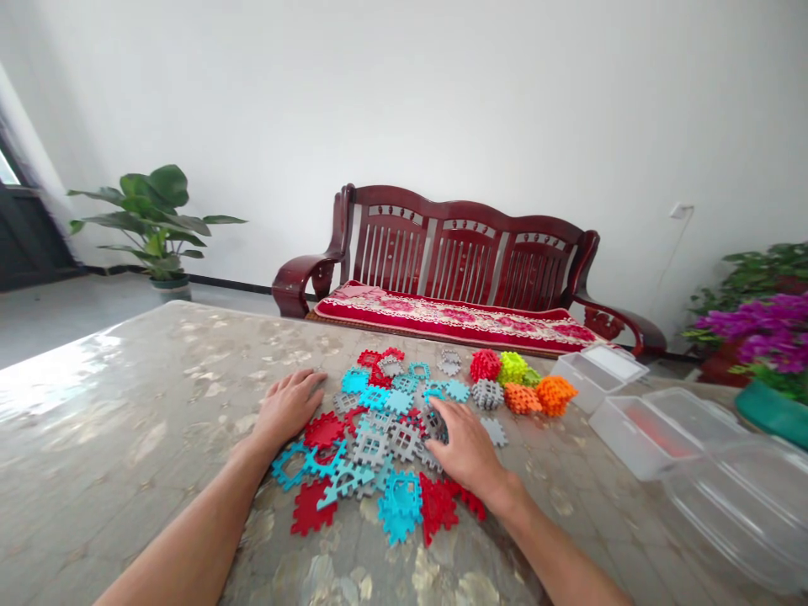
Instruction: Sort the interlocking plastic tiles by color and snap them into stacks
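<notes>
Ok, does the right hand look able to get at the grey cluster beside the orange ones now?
Probably yes: the grey cluster sits just past the right hand, and nothing tall stands between them. A flat grey piece lies nearby, too low to block. The fingers may be touching loose pieces.

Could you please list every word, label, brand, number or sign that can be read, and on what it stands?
None: no text can be read anywhere in this picture.
The toothed plastic pieces and the clear plastic boxes show no legible marking; any tiny marks would be too blurred to read.
</notes>
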Demonstrator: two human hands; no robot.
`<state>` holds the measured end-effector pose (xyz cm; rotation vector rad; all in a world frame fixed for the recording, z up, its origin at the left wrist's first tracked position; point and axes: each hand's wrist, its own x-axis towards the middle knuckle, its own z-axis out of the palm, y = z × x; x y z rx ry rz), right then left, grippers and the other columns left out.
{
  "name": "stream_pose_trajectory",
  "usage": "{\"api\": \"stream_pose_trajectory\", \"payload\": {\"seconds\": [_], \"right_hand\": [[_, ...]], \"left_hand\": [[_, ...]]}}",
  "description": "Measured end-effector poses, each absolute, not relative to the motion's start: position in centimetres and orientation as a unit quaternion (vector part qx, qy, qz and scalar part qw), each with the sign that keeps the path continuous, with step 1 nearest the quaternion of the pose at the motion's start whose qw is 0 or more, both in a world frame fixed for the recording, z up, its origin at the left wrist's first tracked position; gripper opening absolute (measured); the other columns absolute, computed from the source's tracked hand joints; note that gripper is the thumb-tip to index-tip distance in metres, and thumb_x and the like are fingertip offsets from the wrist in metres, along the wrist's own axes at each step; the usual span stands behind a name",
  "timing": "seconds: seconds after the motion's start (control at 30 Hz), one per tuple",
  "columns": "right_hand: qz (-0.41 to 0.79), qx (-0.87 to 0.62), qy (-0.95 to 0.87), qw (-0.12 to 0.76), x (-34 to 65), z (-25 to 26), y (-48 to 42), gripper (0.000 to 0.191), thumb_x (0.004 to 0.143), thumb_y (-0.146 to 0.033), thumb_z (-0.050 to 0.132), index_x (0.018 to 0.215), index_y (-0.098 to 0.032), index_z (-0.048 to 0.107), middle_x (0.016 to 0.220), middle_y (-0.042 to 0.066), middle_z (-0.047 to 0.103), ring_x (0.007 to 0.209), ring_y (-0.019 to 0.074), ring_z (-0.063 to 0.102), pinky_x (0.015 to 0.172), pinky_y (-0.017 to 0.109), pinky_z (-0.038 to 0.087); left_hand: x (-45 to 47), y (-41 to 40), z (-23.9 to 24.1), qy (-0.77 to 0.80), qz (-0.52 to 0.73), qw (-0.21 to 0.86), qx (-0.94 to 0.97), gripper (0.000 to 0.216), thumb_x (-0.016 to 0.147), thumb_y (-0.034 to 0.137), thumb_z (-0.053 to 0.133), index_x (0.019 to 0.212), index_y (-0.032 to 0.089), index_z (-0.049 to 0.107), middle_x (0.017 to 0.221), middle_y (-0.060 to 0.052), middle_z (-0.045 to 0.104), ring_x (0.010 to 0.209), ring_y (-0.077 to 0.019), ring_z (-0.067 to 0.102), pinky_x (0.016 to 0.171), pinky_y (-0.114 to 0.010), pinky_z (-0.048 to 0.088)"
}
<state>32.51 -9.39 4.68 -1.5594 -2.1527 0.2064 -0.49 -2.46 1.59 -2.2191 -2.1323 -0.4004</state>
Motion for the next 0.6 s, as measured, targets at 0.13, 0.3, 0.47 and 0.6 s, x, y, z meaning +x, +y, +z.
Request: {"api": "stream_pose_trajectory", "payload": {"seconds": [0.13, 0.3, 0.47, 0.6], "right_hand": [[0.072, -0.569, -0.779, 0.254, 32.6, 4.1, -9.3, 0.061, 0.074, -0.018, 0.066, 0.134, -0.016, 0.057, 0.131, 0.012, 0.063, 0.121, 0.0270, 0.057, 0.107, 0.042, 0.042], [0.015, -0.569, -0.756, 0.323, 34.7, 4.7, -8.5, 0.056, 0.075, -0.024, 0.068, 0.131, -0.023, 0.058, 0.127, 0.008, 0.065, 0.117, 0.0257, 0.058, 0.104, 0.041, 0.044], [-0.083, -0.643, -0.685, 0.331, 39.7, 5.9, -6.6, 0.046, 0.078, -0.034, 0.068, 0.122, -0.021, 0.063, 0.117, 0.010, 0.067, 0.110, 0.0263, 0.060, 0.098, 0.040, 0.044], [-0.120, -0.696, -0.655, 0.271, 42.2, 5.7, -5.9, 0.045, 0.078, -0.040, 0.069, 0.118, -0.019, 0.065, 0.110, 0.011, 0.069, 0.104, 0.0267, 0.061, 0.092, 0.038, 0.044]], "left_hand": [[-0.6, -2.4, 1.5, -0.686, -0.130, 0.017, -0.716, 0.048, 0.093, 0.038, 0.034, 0.133, 0.029, 0.058, 0.143, -0.006, 0.055, 0.129, -0.0275, 0.051, 0.108, -0.046, 0.038], [-0.6, -2.3, 1.3, -0.684, -0.149, 0.017, -0.714, 0.047, 0.092, 0.038, 0.036, 0.131, 0.030, 0.060, 0.141, -0.005, 0.057, 0.129, -0.0262, 0.052, 0.108, -0.044, 0.037], [-0.7, -2.1, 1.1, -0.683, -0.152, 0.021, -0.714, 0.046, 0.092, 0.038, 0.035, 0.131, 0.030, 0.060, 0.141, -0.006, 0.057, 0.130, -0.0260, 0.052, 0.109, -0.044, 0.036], [-0.8, -2.0, 0.9, -0.681, -0.146, 0.018, -0.717, 0.048, 0.092, 0.039, 0.034, 0.132, 0.029, 0.060, 0.142, -0.006, 0.056, 0.129, -0.0268, 0.052, 0.109, -0.045, 0.037]]}}
